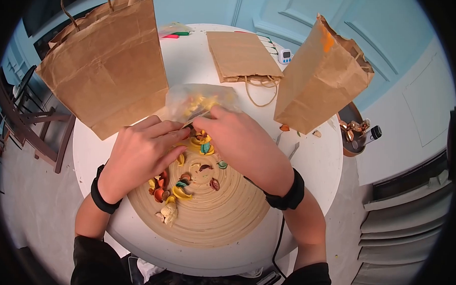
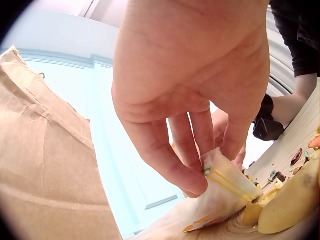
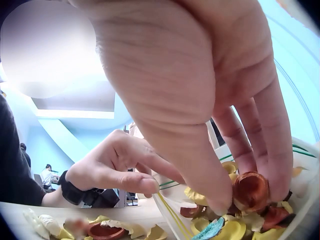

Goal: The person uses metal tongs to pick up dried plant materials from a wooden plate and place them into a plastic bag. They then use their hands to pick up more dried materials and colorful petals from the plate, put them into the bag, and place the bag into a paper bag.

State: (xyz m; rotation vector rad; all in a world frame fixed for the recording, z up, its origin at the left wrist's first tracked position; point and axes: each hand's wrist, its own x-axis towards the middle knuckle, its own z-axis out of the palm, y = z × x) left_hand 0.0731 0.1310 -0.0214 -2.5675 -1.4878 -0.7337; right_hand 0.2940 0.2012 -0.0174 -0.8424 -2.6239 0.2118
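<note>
The left hand (image 1: 139, 154) pinched the rim of a clear plastic bag (image 1: 199, 102) between thumb and fingertips, right at the striped zip edge, so that the mouth stayed propped open toward the other hand. The bag lay on its side at the far edge of a round woven mat (image 1: 220, 212), its opening facing the person, which let pieces be pushed or carried in low across the mat instead of being lifted high.

The right hand (image 1: 240, 143) had its fingers bunched downward at the bag's mouth. In the right wrist view the fingertips (image 3: 250, 190) closed round a reddish-brown dried shell among yellow and teal ones; whether that shell was truly gripped or only touched is hard to tell, since the hand fills most of that view.

More dried shells (image 1: 173, 188), in orange, yellow, brown and green, lay scattered on the mat, mostly under and beside the left hand, close enough to the bag for short reaches.

Around the mat on the white round table (image 1: 318, 160) stood two upright brown paper bags, one at the left (image 1: 107, 63) and one at the right (image 1: 318, 78), with a third lying flat (image 1: 243, 55) behind, beside a small white timer (image 1: 286, 56). A bowl of bits (image 1: 354, 129) sat off the table's right edge.
</note>
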